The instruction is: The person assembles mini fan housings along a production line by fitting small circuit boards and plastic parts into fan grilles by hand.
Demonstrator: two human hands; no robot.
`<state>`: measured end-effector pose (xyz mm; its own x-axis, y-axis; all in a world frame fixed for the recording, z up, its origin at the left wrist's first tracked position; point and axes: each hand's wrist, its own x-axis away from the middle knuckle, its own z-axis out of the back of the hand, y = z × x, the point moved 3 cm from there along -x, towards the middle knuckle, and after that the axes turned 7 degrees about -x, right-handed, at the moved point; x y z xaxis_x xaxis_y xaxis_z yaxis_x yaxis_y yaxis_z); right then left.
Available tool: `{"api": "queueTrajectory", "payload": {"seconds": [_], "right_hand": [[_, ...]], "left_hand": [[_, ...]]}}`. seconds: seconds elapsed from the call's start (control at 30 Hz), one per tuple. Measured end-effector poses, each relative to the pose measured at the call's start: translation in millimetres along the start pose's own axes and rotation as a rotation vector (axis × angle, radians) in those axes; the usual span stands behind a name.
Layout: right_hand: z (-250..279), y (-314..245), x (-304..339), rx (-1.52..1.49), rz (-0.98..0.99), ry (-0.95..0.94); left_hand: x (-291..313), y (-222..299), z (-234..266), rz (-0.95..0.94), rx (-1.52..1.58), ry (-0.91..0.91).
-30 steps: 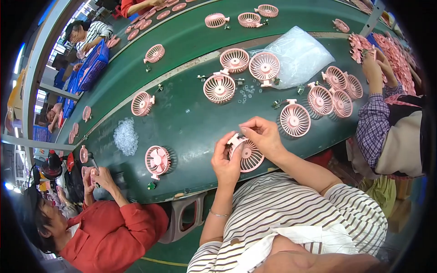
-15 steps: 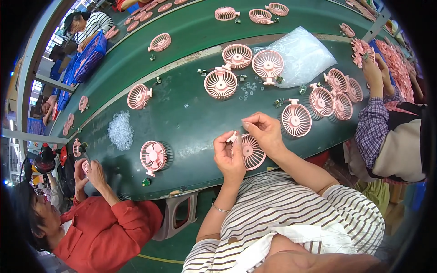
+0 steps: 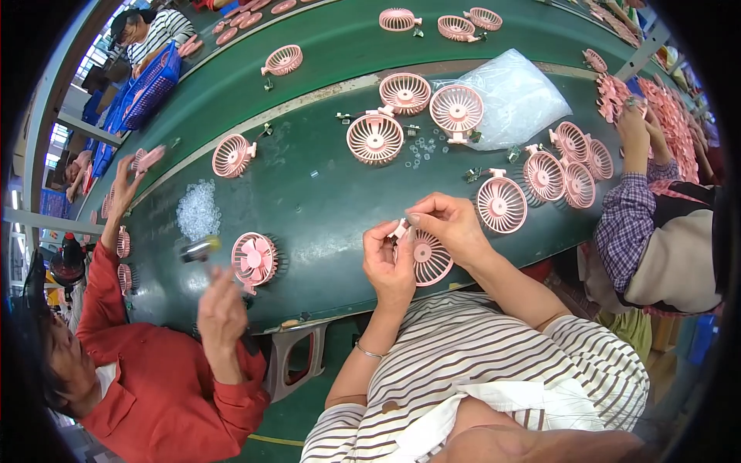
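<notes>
A pink fan housing with slatted ribs is held near the bench's front edge, its short neck pointing up. My left hand is closed round the neck side of it. My right hand is pinched at the top of the neck, thumb and forefinger together; whatever small piece sits between them is too small to make out. To the right of my hands lies another pink fan housing, and small clear rings are scattered beyond them.
Several pink housings with small circuit boards, a plastic bag and a pile of clear rings lie on the green bench. A co-worker in red at left moves a dark tool. Another co-worker's hands work at right.
My right hand's fingertips have come left onto the neck that my left hand holds. The co-worker in red has raised a tool and reached toward the belt. Housings on the belt have shifted right.
</notes>
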<state>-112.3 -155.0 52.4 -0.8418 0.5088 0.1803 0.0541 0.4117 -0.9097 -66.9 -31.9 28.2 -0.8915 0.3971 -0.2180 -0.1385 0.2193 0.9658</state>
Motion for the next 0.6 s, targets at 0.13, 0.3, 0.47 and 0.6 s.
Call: {"api": "queueTrajectory", "payload": {"seconds": [0.13,0.3,0.47,0.6], "right_hand": [[3,0,-4,-0.082,-0.067,-0.015],[0,-2,1,-0.141,-0.121,-0.018],[-2,4,5,-0.129,-0.039,-0.048],[0,16,4,-0.107,0.001,-0.048]], "left_hand": [[-3,4,-1,-0.045,-0.088,0.015],[-2,8,-4,-0.013,0.105,0.050],[3,-9,4,-0.135,0.094,0.036],[5,-19,7,-0.156,0.100,0.001]]}}
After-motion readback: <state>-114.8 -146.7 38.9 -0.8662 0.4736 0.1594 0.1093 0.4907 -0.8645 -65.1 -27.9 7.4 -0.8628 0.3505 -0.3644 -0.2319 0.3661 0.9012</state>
